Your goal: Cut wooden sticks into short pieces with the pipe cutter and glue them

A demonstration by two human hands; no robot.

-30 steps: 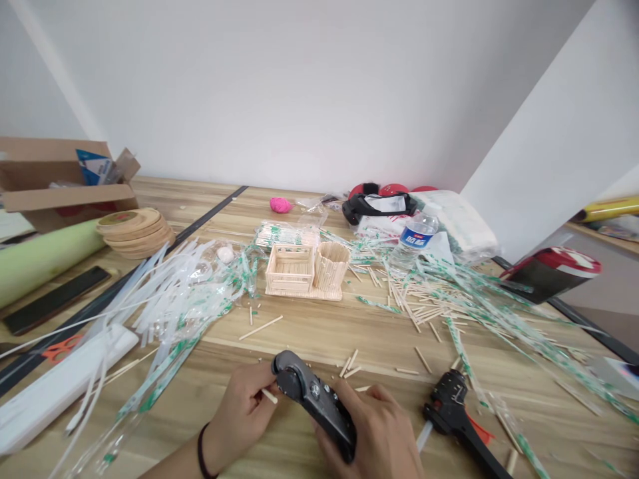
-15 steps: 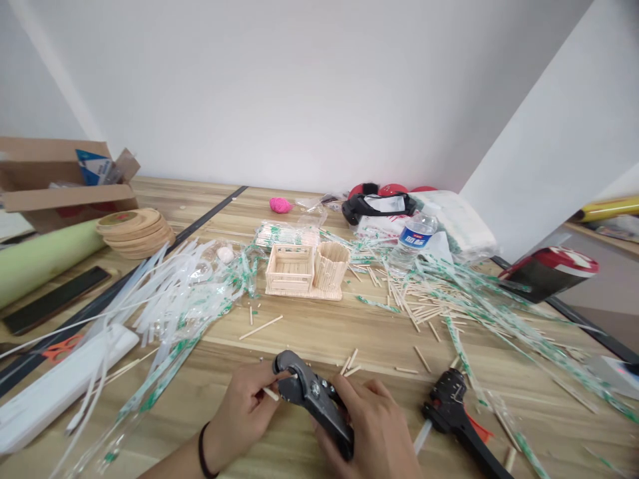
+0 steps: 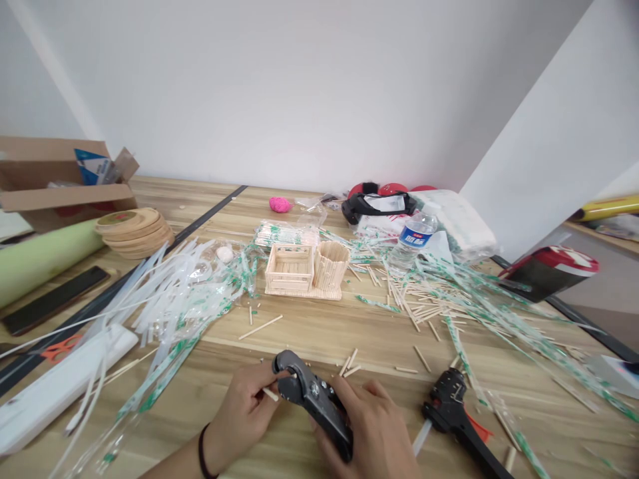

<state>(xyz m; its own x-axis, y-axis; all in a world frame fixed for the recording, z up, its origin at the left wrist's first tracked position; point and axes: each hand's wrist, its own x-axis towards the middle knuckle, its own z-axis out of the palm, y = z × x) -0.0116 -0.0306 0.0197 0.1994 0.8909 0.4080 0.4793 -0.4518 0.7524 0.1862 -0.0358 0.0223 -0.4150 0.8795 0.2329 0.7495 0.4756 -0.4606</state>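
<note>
A short wooden stick (image 3: 271,394) is pinched in my left hand (image 3: 245,406), beside the jaws of a dark grey hand cutter (image 3: 310,392). My right hand (image 3: 372,426) wraps round the cutter's handles, its jaws pointing up and left. Part of the stick is hidden by my fingers and the jaws. Beyond my hands stands a small stick-built piece: a square railed box (image 3: 290,269) and a round cup (image 3: 331,266) on one stick base. Several cut sticks (image 3: 349,364) lie just past the cutter.
To the right lies a black glue gun (image 3: 452,406), with loose sticks (image 3: 424,299) and plastic wrappers behind it. A water bottle (image 3: 415,236) stands at the back. Clear glue sticks (image 3: 170,293), a white power strip (image 3: 64,386) and a cardboard box (image 3: 64,193) are on the left.
</note>
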